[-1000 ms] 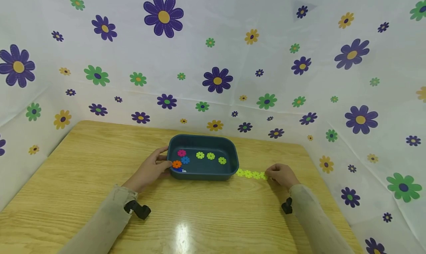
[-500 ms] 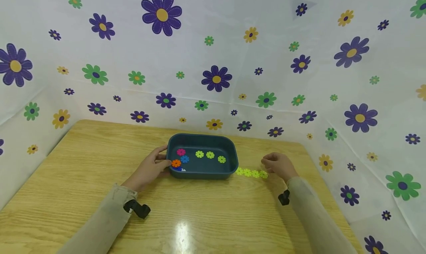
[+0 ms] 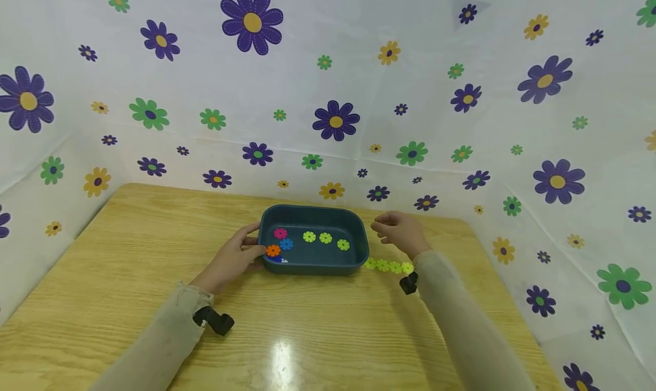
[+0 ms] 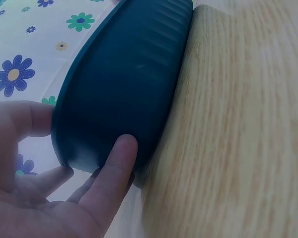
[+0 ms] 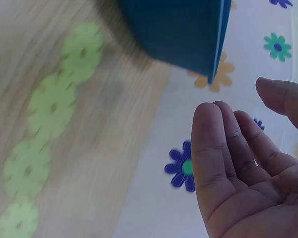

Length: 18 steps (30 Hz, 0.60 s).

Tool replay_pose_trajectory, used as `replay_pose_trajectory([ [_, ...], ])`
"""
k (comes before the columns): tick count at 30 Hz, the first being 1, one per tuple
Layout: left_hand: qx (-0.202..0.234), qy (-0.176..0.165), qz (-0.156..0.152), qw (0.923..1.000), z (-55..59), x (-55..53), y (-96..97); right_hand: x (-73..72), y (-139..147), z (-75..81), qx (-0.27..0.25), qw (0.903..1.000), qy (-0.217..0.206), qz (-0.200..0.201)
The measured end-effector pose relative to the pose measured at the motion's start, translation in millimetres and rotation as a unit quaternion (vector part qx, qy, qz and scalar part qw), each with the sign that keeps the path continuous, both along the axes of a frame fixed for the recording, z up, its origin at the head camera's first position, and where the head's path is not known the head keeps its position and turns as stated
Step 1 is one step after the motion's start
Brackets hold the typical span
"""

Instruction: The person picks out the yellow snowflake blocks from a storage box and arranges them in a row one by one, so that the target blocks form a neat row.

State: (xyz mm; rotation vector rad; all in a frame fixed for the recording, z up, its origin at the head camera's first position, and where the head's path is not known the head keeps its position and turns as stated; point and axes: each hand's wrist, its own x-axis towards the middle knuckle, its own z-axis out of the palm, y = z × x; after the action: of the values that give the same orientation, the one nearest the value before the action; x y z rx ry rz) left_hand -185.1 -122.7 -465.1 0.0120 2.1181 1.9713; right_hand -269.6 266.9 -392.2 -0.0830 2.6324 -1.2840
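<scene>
A dark teal plastic bin [image 3: 318,270] stands on the table. My left hand [image 3: 229,264] grips its left end, thumb at the rim and fingers against the outer wall [image 4: 109,94]. Inside lie three yellow-green notched flower discs [image 3: 325,238], a pink disc [image 3: 280,233], a blue one [image 3: 286,244] and an orange one [image 3: 273,250] near the thumb. A chain of joined yellow-green discs [image 3: 382,265] lies flat on the table beside the bin's right front corner. My right hand [image 3: 401,233] hovers beside the bin's right end, fingers extended, thumb apart, holding nothing [image 5: 248,173].
Dark blue and white bits [image 3: 278,260] sit in the bin's front left corner, too small to tell. The wooden table [image 3: 318,334] ends at a white flower-print cloth [image 3: 287,83] behind and at the sides. Each wrist wears a black camera mount [image 3: 215,321].
My right hand has let go of the end of the disc chain, risen and moved left toward the bin's right end. The chain stays on the table. My left hand keeps its grip on the bin.
</scene>
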Motion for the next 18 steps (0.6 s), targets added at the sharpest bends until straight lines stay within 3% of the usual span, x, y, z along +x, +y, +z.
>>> replay_pose_trajectory([
  [7,-0.002,0.000,0.004,1.0000,-1.4,-0.5,0.5,-6.7,-39.7,-0.3,0.013,0.9997,0.015,0.015],
  [14,-0.003,-0.001,0.004,1.0000,0.2,1.1,0.3,-10.3,-76.0,-12.6,0.004,0.9989,0.009,0.045],
  [18,-0.001,0.002,0.002,1.0000,-0.2,1.6,0.6,-13.4,-90.8,-23.1,0.025,0.9977,-0.003,0.063],
])
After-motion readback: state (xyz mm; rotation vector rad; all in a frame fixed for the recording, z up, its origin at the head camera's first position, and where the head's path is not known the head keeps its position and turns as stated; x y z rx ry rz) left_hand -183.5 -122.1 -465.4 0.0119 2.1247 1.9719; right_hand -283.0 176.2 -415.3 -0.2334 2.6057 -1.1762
